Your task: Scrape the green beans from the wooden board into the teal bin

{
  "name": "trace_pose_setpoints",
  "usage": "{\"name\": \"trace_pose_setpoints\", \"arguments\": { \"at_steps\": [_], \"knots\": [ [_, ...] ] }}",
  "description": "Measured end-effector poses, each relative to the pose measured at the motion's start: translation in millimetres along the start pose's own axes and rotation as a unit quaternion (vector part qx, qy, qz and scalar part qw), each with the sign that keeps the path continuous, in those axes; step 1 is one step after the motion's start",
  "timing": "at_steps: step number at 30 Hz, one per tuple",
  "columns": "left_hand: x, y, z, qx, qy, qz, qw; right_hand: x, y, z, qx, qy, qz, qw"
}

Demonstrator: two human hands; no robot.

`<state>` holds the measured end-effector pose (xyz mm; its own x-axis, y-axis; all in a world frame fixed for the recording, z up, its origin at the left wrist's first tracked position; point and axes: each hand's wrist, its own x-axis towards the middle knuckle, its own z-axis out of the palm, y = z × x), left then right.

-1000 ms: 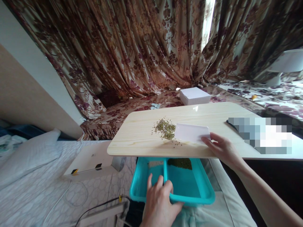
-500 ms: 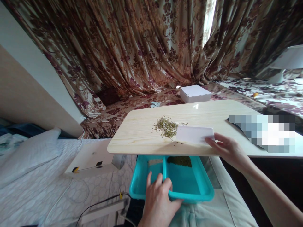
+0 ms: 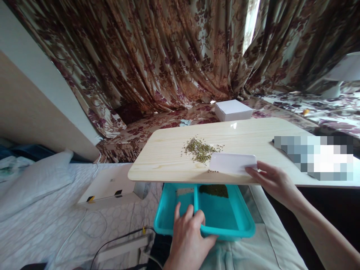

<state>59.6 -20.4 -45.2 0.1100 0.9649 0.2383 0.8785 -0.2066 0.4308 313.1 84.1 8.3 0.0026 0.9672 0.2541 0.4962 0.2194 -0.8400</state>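
Note:
My left hand (image 3: 189, 234) grips the near wall of a turquoise two-compartment bin (image 3: 247, 225), fingers inside and thumb at the outer edge. Dark green mung beans (image 3: 214, 191) lie at the far end of its right compartment; some whitish grains (image 3: 185, 191) show in the left one. Pinched at its right end by my right hand (image 3: 267, 174) is a flat white rectangular scraper (image 3: 232, 162), low over the table. Loose mung beans (image 3: 199, 149) lie scattered just left of and beyond the scraper, and a few sit near the table's front edge.
The pale wooden table (image 3: 157, 161) overhangs the bin's far side. A dark-edged, pixelated object (image 3: 288, 152) lies on its right. Behind stand a white box (image 3: 233, 109) and patterned curtains (image 3: 168, 56). A larger white box (image 3: 109, 185) and cables rest on the bed at left.
The scraper has moved slightly toward me and tilted, in my right hand. The bean pile has spread a little to the right. My left hand stays on the bin.

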Motion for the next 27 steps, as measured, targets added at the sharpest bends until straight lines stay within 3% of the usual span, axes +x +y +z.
{"name": "trace_pose_setpoints", "arguments": {
  "at_steps": [20, 27],
  "knots": [
    [-2.2, 0.4, -4.7, -0.002, 0.006, 0.001, 1.000, 1.7, 7.8, 5.2, 0.028, -0.036, -0.018, 0.999],
    [1.7, 2.4, -11.9, 0.001, -0.027, -0.004, 1.000, -7.6, 3.2, -0.6, 0.049, -0.093, -0.030, 0.994]
  ]
}}
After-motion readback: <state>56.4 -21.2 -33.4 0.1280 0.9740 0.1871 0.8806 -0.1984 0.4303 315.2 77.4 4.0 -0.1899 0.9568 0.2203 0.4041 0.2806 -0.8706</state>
